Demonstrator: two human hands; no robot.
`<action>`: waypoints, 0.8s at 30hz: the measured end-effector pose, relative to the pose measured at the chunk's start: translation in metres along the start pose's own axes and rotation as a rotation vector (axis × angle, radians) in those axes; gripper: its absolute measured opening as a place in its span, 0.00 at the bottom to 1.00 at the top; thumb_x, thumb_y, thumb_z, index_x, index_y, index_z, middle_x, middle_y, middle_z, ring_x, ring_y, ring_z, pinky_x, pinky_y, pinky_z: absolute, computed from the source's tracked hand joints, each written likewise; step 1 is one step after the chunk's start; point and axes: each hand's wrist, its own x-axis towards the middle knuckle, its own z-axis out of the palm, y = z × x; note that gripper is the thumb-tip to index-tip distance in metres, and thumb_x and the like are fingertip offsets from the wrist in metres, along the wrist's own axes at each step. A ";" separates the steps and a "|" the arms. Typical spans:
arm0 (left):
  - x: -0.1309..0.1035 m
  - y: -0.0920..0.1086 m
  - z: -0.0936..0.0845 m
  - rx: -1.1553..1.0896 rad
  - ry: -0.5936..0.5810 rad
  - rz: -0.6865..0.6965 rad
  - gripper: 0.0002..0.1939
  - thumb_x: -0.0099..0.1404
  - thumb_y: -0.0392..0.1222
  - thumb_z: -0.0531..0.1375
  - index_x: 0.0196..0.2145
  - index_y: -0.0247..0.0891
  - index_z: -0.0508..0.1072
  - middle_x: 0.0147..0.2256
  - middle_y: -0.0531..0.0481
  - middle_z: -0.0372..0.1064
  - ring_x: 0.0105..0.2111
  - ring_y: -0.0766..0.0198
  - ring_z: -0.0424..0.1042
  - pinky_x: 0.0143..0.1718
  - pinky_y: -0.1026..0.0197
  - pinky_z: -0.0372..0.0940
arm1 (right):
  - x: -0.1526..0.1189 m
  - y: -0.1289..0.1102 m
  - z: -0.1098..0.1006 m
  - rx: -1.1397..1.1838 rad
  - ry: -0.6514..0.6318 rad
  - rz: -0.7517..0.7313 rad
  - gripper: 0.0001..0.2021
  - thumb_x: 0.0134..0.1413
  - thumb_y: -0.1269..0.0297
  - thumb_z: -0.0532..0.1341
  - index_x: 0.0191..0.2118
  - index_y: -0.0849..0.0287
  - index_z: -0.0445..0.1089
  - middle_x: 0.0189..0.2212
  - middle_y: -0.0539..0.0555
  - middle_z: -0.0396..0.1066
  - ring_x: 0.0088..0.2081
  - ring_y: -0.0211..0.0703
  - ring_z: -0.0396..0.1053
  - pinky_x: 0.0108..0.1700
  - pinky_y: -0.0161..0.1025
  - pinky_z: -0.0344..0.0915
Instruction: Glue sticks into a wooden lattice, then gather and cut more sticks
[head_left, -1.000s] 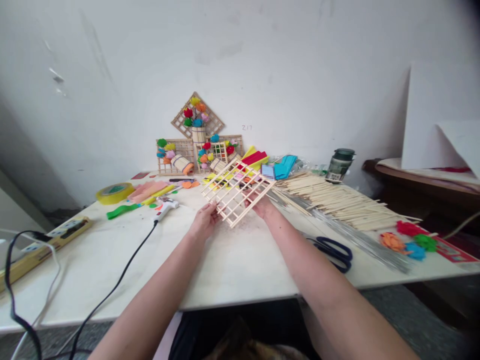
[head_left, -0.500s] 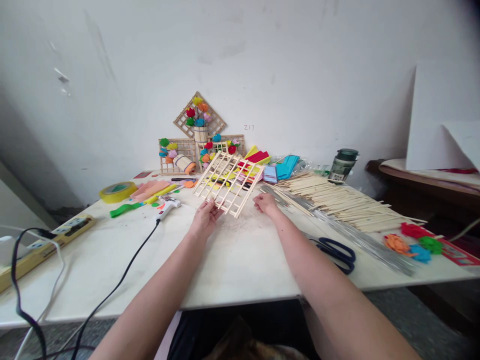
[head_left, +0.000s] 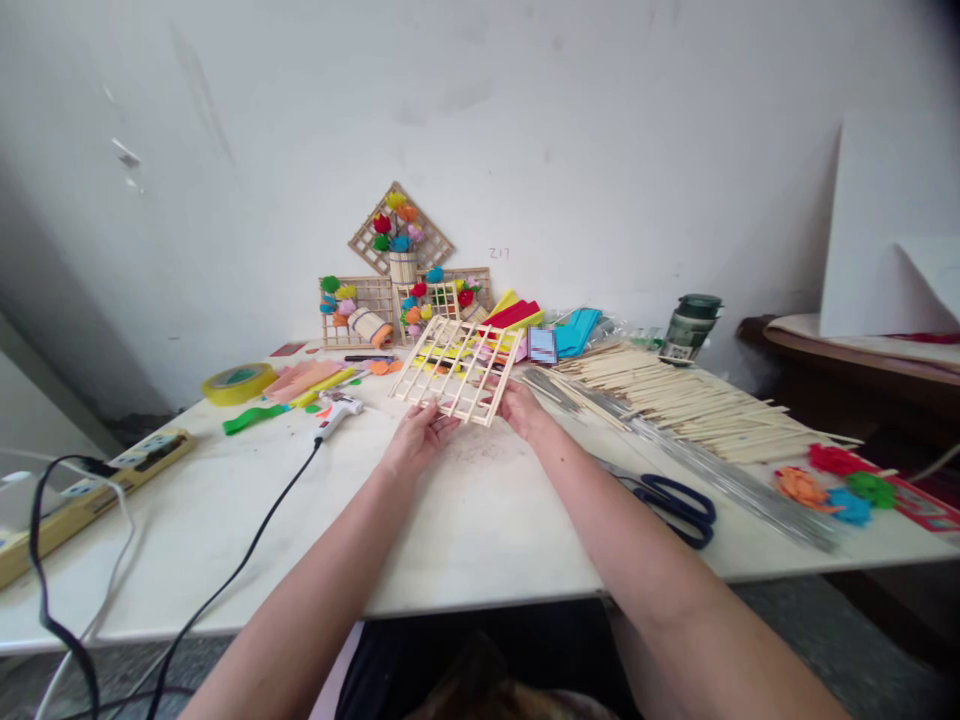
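Note:
A pale lattice of thin wooden sticks is held tilted above the middle of the white table. My left hand grips its lower left edge, fingers partly beneath it. At its right edge, my right hand has its fingers closed on the frame, some of them hidden behind the sticks. Behind the lattice, yellow and pink pieces show through the gaps.
Finished lattices with paper flowers lean on the wall. A glue gun, yellow tape and power strip lie left. Right are many sticks, scissors, silvery wires and a dark jar.
My right hand has moved left and taken hold of the lattice's right edge. The lattice has dropped slightly and turned a little, with my left hand still gripping it.

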 end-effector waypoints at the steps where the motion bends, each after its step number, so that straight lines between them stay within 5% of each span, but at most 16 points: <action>1: 0.000 -0.001 -0.001 0.010 -0.014 -0.002 0.02 0.61 0.32 0.55 0.30 0.34 0.65 0.28 0.48 0.73 0.24 0.65 0.74 0.32 0.59 0.70 | -0.001 -0.001 0.001 0.022 0.004 0.010 0.13 0.37 0.76 0.60 0.34 0.61 0.70 0.31 0.52 0.74 0.23 0.37 0.69 0.24 0.35 0.66; 12: 0.001 -0.006 0.000 0.083 -0.131 -0.072 0.05 0.62 0.32 0.52 0.30 0.32 0.67 0.25 0.47 0.73 0.23 0.65 0.73 0.32 0.61 0.71 | -0.003 -0.001 0.000 0.013 -0.077 -0.036 0.12 0.40 0.62 0.64 0.35 0.59 0.71 0.33 0.53 0.73 0.23 0.35 0.67 0.24 0.32 0.65; 18: -0.001 -0.007 0.001 0.091 -0.137 -0.085 0.03 0.60 0.33 0.56 0.29 0.31 0.68 0.27 0.45 0.74 0.22 0.65 0.73 0.30 0.61 0.71 | -0.006 -0.002 0.001 -0.037 0.030 -0.122 0.06 0.34 0.67 0.66 0.22 0.59 0.68 0.21 0.49 0.69 0.19 0.31 0.61 0.21 0.31 0.61; 24: -0.004 -0.002 0.004 0.071 -0.155 -0.077 0.03 0.60 0.33 0.56 0.30 0.31 0.69 0.28 0.45 0.74 0.23 0.65 0.73 0.30 0.63 0.71 | -0.009 0.001 -0.004 -0.277 0.012 -0.049 0.04 0.36 0.72 0.63 0.18 0.62 0.67 0.14 0.47 0.64 0.17 0.31 0.60 0.21 0.31 0.59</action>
